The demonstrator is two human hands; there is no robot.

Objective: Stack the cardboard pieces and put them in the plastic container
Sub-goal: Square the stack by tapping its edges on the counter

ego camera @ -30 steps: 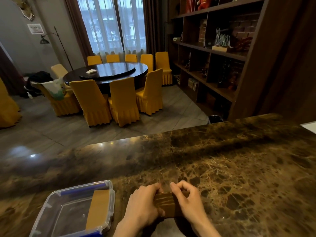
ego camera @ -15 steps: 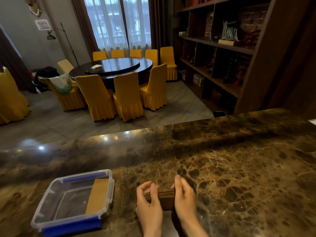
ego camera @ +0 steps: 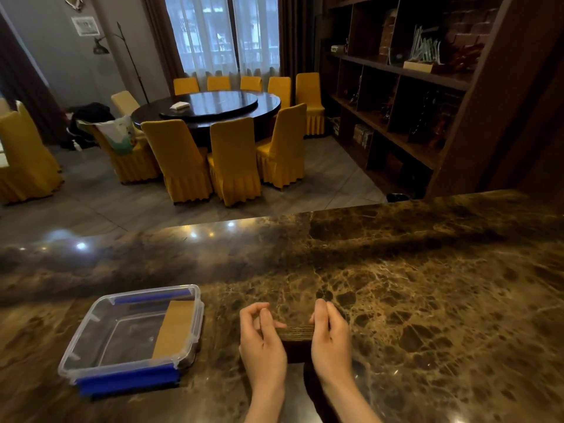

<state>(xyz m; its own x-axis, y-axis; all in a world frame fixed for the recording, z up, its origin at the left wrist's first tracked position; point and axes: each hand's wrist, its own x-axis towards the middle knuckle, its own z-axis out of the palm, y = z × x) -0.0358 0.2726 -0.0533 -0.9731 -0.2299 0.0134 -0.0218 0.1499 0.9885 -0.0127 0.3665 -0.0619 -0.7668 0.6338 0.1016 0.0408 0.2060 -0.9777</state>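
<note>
A stack of brown cardboard pieces (ego camera: 296,333) stands on edge on the marble counter, squeezed between my two hands. My left hand (ego camera: 262,340) presses its left end with curled fingers, and my right hand (ego camera: 331,337) grips its right end. To the left sits a clear plastic container (ego camera: 91,346) with blue clips, lid off. One flat cardboard piece (ego camera: 175,328) lies inside it against the right wall.
The dark brown marble counter (ego camera: 427,285) stretches wide to the right and beyond the hands. Past its far edge are a round dining table (ego camera: 210,106) with yellow covered chairs and a dark wooden bookshelf (ego camera: 396,87) on the right.
The view has shifted, so the container and hands sit higher in frame. Both hands have slid to the ends of the stack, which now stands more upright between them.
</note>
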